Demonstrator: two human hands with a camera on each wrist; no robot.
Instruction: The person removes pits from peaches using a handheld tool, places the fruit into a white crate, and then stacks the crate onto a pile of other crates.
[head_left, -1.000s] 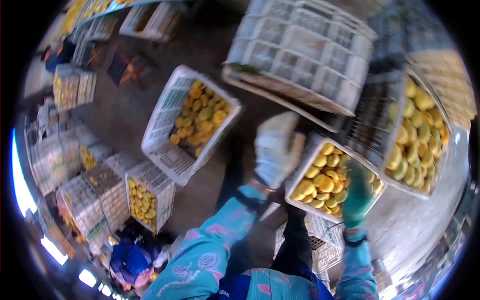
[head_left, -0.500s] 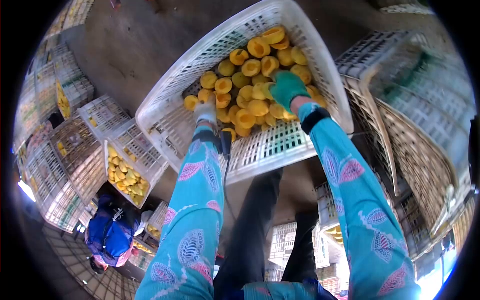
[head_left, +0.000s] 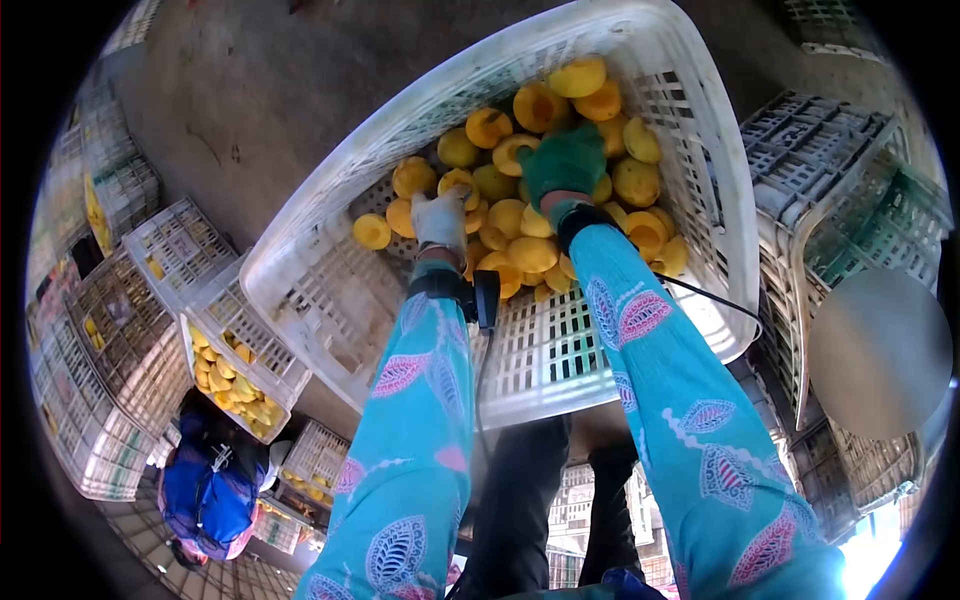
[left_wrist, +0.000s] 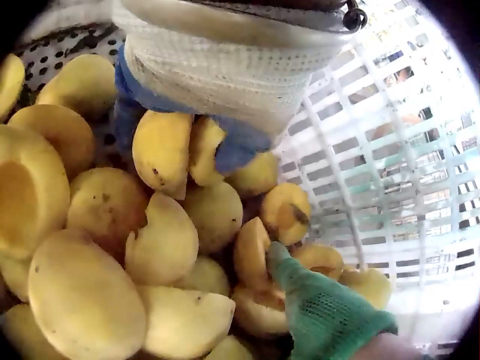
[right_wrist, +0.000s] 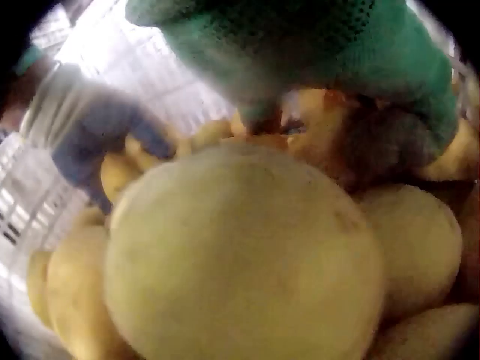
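A white slatted crate (head_left: 540, 385) in front of me holds many pitted peach halves (head_left: 535, 255). My left hand (head_left: 440, 215), in a white glove with blue fingers, is down among them on the left side. In the left wrist view its fingers are curled round a peach half (left_wrist: 161, 154). My right hand (head_left: 565, 165), in a green glove, reaches palm down into the middle of the heap. Its fingers bend round a peach half (right_wrist: 319, 124), partly hidden beneath the glove. One large peach half (right_wrist: 244, 255) fills the front of the right wrist view.
Stacked crates (head_left: 130, 330) stand at the left, one tipped crate (head_left: 240, 385) showing more yellow peaches. More crates (head_left: 815, 160) are stacked close on the right. A person in blue (head_left: 210, 500) is bent over at the lower left. A black cable (head_left: 710, 295) runs from my right wrist.
My hands have left a smaller full crate and reached into the large, partly filled one, now close before me. Since half a second ago, my right hand has shifted slightly among the peach halves.
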